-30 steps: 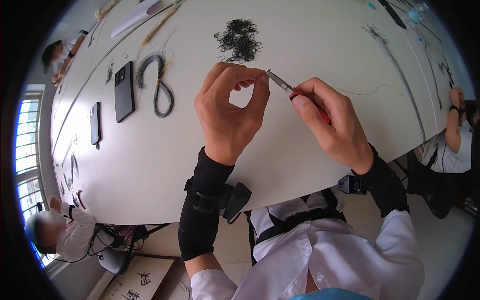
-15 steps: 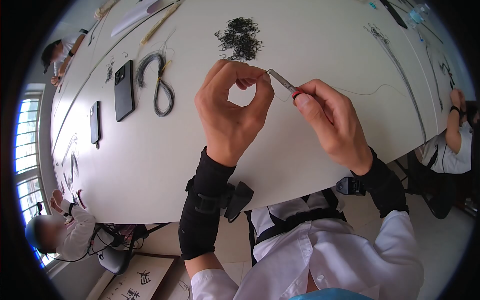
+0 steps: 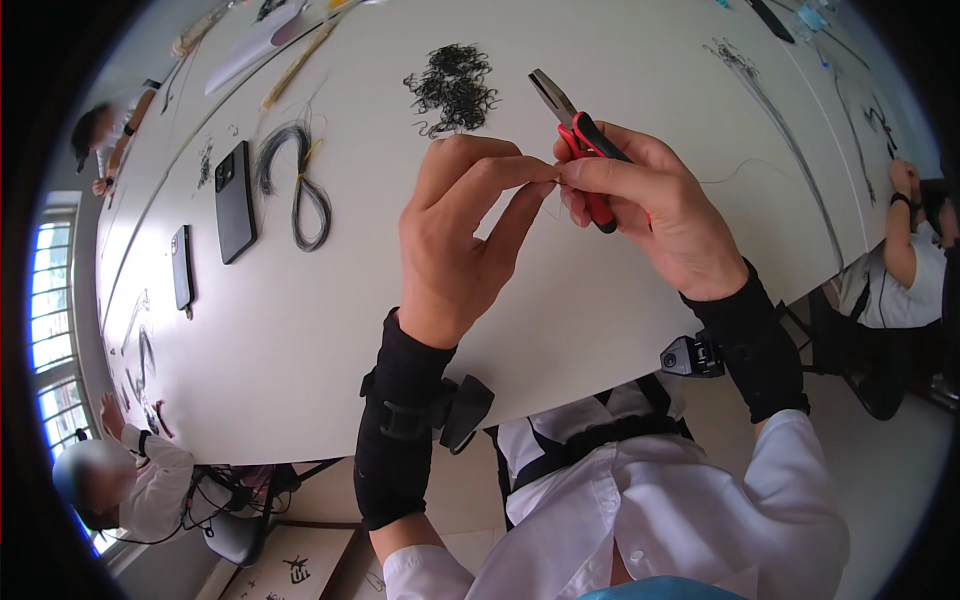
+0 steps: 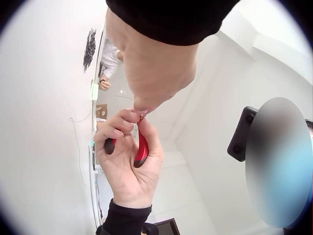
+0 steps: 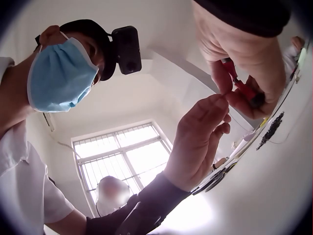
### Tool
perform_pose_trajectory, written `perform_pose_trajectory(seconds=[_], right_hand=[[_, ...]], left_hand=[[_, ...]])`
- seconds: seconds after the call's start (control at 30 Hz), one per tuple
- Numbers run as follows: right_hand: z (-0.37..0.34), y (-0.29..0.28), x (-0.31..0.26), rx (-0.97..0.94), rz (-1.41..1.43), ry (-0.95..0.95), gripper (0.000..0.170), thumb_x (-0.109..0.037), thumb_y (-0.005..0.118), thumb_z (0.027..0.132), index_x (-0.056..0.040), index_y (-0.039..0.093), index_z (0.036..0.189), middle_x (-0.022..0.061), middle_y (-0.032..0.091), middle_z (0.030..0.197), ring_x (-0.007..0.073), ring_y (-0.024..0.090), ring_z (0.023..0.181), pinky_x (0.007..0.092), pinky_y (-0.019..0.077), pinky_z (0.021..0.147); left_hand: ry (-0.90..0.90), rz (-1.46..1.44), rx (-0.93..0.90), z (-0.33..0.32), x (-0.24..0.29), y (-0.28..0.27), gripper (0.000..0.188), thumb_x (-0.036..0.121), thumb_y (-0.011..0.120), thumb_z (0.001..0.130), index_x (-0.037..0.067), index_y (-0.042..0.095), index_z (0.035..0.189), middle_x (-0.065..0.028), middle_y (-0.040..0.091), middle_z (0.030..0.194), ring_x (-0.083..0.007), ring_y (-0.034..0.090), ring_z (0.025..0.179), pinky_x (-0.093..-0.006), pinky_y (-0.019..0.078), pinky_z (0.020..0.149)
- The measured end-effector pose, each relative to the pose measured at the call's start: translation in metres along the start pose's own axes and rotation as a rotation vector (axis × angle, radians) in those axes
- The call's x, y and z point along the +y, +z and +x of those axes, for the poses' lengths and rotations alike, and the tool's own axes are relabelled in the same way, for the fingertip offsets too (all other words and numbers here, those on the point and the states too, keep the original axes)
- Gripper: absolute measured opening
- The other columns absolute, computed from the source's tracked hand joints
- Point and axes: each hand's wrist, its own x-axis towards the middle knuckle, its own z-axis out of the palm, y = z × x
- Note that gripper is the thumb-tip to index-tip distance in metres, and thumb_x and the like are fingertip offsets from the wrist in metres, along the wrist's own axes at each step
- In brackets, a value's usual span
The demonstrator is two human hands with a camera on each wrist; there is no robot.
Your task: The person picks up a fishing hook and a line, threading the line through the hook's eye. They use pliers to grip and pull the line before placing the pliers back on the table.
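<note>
Red-and-black pliers [image 3: 598,150] lie in my right hand [image 3: 665,205], whose fingers are curled round the handles; the metal nose points up and away over the table. My left hand [image 3: 465,225] pinches a thin wire between thumb and forefinger, and the right thumb and forefinger meet it at the same spot. The piece between the fingertips is too small to make out. Thin wire [image 3: 745,172] trails over the table to the right of the hands. In the left wrist view the red handles [image 4: 142,147] show inside the right palm.
A pile of small dark hooked pieces [image 3: 452,88] lies beyond the hands. To the left are a coiled wire bundle [image 3: 303,205], a large phone [image 3: 235,203] and a smaller phone [image 3: 182,268]. Long wires [image 3: 790,145] lie at the right. Other people sit round the table [image 3: 330,350].
The plier nose has left the left fingertips and swung up and away. My right thumb and forefinger have come to the left fingertips. The head view has shifted slightly.
</note>
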Motion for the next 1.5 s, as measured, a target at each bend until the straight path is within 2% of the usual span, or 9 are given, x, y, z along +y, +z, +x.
perform_pose_trajectory(seconds=[0.17,0.3,0.4,0.53,0.8,1.0,1.2,1.4,1.5], right_hand=[[-0.001,0.000,-0.001,0.036,-0.008,0.000,0.025,-0.020,0.068,0.093,-0.0026,0.064,0.111,0.0012,0.061,0.089,0.0114,0.058,0.080,0.0267,0.0428,0.075],[-0.001,0.000,-0.002,0.059,-0.026,-0.054,0.026,-0.021,0.068,0.093,-0.0034,0.064,0.112,0.0010,0.060,0.091,0.0114,0.057,0.080,0.0264,0.0427,0.076],[-0.003,0.007,-0.005,0.108,-0.027,-0.127,0.020,-0.019,0.070,0.092,-0.0053,0.065,0.105,0.0006,0.064,0.084,0.0095,0.058,0.078,0.0236,0.0439,0.072],[-0.006,0.009,-0.003,0.135,-0.112,-0.215,0.025,-0.015,0.069,0.093,-0.0002,0.062,0.112,0.0032,0.066,0.097,0.0097,0.061,0.088,0.0256,0.0500,0.083],[-0.007,0.016,0.002,0.158,-0.236,-0.360,0.030,-0.010,0.067,0.096,0.0043,0.057,0.120,0.0054,0.065,0.105,0.0089,0.062,0.096,0.0257,0.0526,0.088],[-0.007,0.023,0.007,0.169,-0.266,-0.420,0.025,-0.012,0.066,0.099,-0.0010,0.055,0.119,0.0021,0.061,0.102,0.0072,0.058,0.093,0.0228,0.0475,0.084],[-0.006,0.026,0.009,0.193,-0.266,-0.438,0.020,-0.010,0.064,0.099,0.0010,0.056,0.115,0.0031,0.063,0.094,0.0078,0.060,0.084,0.0250,0.0522,0.078],[-0.005,0.016,0.003,0.059,0.159,-0.089,0.016,-0.020,0.064,0.100,-0.0057,0.062,0.106,-0.0007,0.060,0.089,0.0089,0.054,0.080,0.0251,0.0438,0.075],[-0.004,0.009,0.005,-0.018,0.208,-0.039,0.024,-0.023,0.064,0.100,-0.0043,0.063,0.115,0.0024,0.063,0.093,0.0141,0.059,0.085,0.0286,0.0455,0.079]], left_hand=[[-0.118,-0.076,0.089,0.003,0.005,0.004,0.015,-0.002,0.079,0.081,0.004,0.071,0.092,-0.0040,0.068,0.093,-0.0200,0.060,0.077,-0.0330,0.0494,0.071],[-0.409,-0.281,-0.035,-0.005,0.000,-0.002,0.010,0.004,0.075,0.088,0.001,0.069,0.096,-0.0048,0.069,0.085,-0.0131,0.060,0.079,-0.0268,0.0489,0.077],[-0.644,-0.607,-0.054,-0.005,0.011,0.004,0.013,0.007,0.074,0.092,-0.003,0.068,0.099,-0.0046,0.070,0.090,-0.0105,0.061,0.082,-0.0266,0.0503,0.080],[-0.732,-0.799,-0.043,-0.003,0.019,0.005,0.014,0.008,0.073,0.096,-0.004,0.068,0.102,-0.0040,0.070,0.093,-0.0097,0.063,0.083,-0.0242,0.0508,0.078],[-0.701,-0.969,-0.001,-0.009,0.010,0.009,0.014,0.008,0.072,0.096,-0.003,0.068,0.103,-0.0043,0.070,0.092,-0.0102,0.064,0.081,-0.0252,0.0507,0.073],[-0.721,-1.020,0.015,-0.009,0.009,0.010,0.013,0.008,0.072,0.096,-0.003,0.068,0.102,-0.0052,0.069,0.090,-0.0108,0.063,0.080,-0.0260,0.0506,0.071],[-0.713,-0.991,0.012,-0.010,0.010,0.010,0.012,0.009,0.067,0.099,-0.002,0.067,0.104,-0.0060,0.069,0.091,-0.0124,0.063,0.080,-0.0290,0.0499,0.073],[-0.725,-1.017,-0.007,-0.006,0.014,0.007,0.013,0.010,0.064,0.101,-0.002,0.067,0.106,-0.0072,0.068,0.091,-0.0137,0.064,0.082,-0.0309,0.0494,0.074],[-0.727,-1.009,-0.013,-0.006,0.015,0.006,0.014,0.010,0.064,0.101,-0.002,0.067,0.106,-0.0075,0.069,0.091,-0.0140,0.064,0.082,-0.0309,0.0494,0.074]])
